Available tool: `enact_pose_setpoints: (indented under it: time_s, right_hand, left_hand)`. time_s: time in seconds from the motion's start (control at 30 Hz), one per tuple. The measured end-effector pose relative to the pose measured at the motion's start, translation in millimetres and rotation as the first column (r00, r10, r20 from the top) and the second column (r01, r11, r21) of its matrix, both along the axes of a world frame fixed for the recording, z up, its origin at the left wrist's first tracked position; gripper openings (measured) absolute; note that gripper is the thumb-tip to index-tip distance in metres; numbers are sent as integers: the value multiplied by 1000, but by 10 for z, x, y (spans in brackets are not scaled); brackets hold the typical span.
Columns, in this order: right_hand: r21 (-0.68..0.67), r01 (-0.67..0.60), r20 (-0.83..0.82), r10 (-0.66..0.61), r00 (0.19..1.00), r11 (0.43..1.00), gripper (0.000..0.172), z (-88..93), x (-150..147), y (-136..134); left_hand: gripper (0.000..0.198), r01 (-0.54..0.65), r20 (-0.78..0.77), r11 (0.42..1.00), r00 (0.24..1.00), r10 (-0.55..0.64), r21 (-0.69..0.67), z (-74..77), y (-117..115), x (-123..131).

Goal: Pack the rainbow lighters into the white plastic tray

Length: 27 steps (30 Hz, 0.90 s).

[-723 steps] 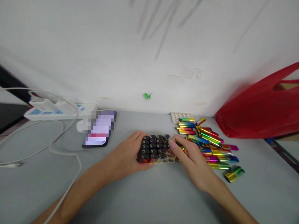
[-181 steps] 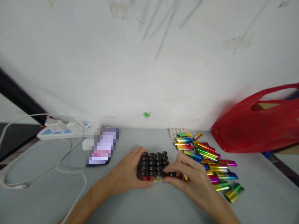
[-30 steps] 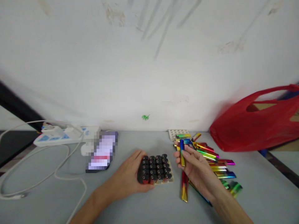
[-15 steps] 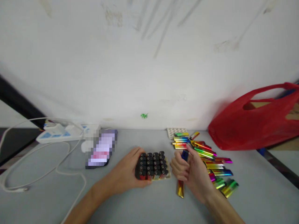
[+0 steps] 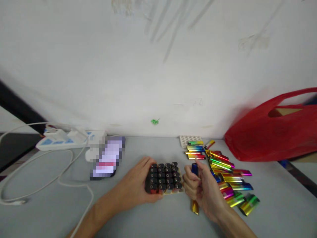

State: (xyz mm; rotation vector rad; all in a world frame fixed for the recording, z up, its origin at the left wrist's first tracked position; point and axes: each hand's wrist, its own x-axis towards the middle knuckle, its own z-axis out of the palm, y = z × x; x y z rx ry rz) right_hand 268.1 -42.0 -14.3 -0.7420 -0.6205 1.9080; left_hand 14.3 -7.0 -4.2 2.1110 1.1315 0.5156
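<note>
My left hand (image 5: 141, 185) is wrapped round the left side of a block of upright lighters (image 5: 165, 178) with black tops, standing in rows in a pale tray (image 5: 173, 191). Just right of the block, my right hand (image 5: 199, 188) is closed round a shiny lighter (image 5: 195, 169). Its blue upper end shows above the fist and its gold end below; the middle is hidden by the fingers. A pile of metallic, many-coloured lighters (image 5: 220, 163) lies on the table beyond and to the right of that hand.
A white grid tray (image 5: 184, 141) lies against the wall behind the pile. At the right stands a red bag (image 5: 262, 138). To the left are a phone (image 5: 107, 157), a white power strip (image 5: 71, 140) and a looped white cable (image 5: 74, 185) on the grey table (image 5: 146, 221).
The view has shifted slightly, moving most things a little rightward in the picture. Both hands keep their holds; the lighter in my right hand stands a bit more upright.
</note>
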Motion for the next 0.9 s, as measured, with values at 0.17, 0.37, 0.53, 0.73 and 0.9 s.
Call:
enact_pose_setpoints:
  time_s: [0.17,0.37,0.53,0.73,0.9]
  right_hand:
    - [25,-19,0,19,1000,999,61,19,-1,16]
    - [30,2,35,-3,999,1000,58,40,-9,-6]
    - [95,77,167,-93,982,992,55,21,-26,13]
    - [303,171,359,-279,891,937,49,-14,-57,15]
    - [549,111,523,-444,727,828,31,24,-26,-1]
  left_hand:
    - [52,7,-5,1000,1000,-6,14,22,-14,6]
    - [54,1,-11,1000,1000,-1,10,30,-14,13]
    - [52,4,-20,1000,1000,-4,15,60,-20,21]
    - [52,2,-15,1000,1000,-2,20,51,-27,14]
    - [52,6,-11,1000,1000,-6,19,33,-15,6]
